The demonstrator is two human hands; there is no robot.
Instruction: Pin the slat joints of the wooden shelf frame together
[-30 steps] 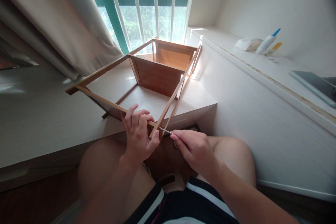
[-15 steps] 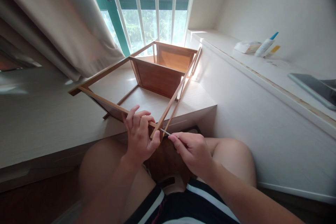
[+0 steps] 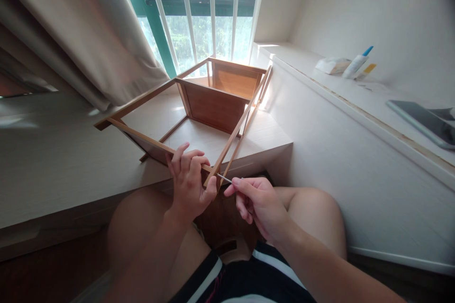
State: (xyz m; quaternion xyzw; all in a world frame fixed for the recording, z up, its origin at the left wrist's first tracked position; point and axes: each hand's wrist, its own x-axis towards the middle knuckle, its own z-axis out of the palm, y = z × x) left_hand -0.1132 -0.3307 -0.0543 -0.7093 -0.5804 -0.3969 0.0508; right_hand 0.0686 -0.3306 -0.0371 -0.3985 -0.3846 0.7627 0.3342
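Observation:
A brown wooden shelf frame (image 3: 213, 106) with solid panels lies on its side on the pale ledge, its near corner over my lap. My left hand (image 3: 190, 184) grips the near rail by that corner, fingers over the top and thumb by the end of the upright. Between thumb and forefinger, my right hand (image 3: 261, 201) pinches a thin metal hex key (image 3: 224, 178). Its tip meets the corner joint, right beside my left thumb. The end inside my right hand is hidden.
A higher white ledge (image 3: 334, 92) runs along the right, bearing a white tube with a blue cap (image 3: 356, 64), a soft packet (image 3: 332, 65) and a dark tablet-like device (image 3: 421, 120). A beige curtain (image 3: 92, 33) hangs left of the barred window (image 3: 199, 23).
My right hand has turned and its fingers have loosened and spread around the hex key, whose tip stays at the joint. My left hand and the frame hold still.

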